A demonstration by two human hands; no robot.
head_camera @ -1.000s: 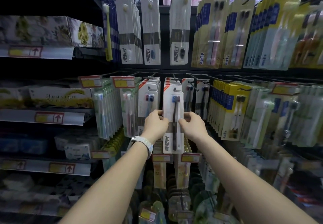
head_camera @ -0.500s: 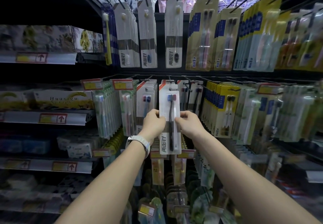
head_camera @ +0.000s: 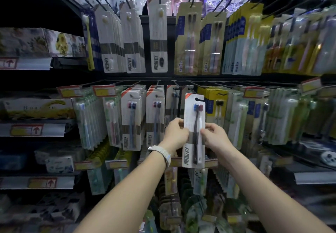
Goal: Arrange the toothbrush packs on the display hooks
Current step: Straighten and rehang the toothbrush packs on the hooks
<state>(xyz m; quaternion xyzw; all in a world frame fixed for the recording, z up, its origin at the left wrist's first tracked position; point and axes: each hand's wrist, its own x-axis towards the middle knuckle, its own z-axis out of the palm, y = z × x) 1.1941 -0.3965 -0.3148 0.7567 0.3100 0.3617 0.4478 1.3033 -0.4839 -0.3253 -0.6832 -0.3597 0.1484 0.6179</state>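
A white toothbrush pack (head_camera: 194, 116) with a dark and a white brush stands upright in front of the middle row of hooks. My left hand (head_camera: 176, 134) pinches its left edge and my right hand (head_camera: 215, 137) pinches its right edge. The pack's hang hole sits just below a black display hook (head_camera: 183, 88), free of it. Matching white packs (head_camera: 155, 116) hang on the hooks just to the left, and a thin row (head_camera: 172, 105) hangs behind the held pack.
Yellow packs (head_camera: 211, 105) hang right of the held pack. An upper row of white packs (head_camera: 158, 40) and beige packs (head_camera: 189, 41) hangs above. Tissue boxes (head_camera: 38, 109) fill the shelves at left. More hanging goods (head_camera: 198, 180) crowd the rows below.
The pack has come off the front of its stack and moved right, still held by both hands, now in front of the neighbouring hook. The view shifted left.
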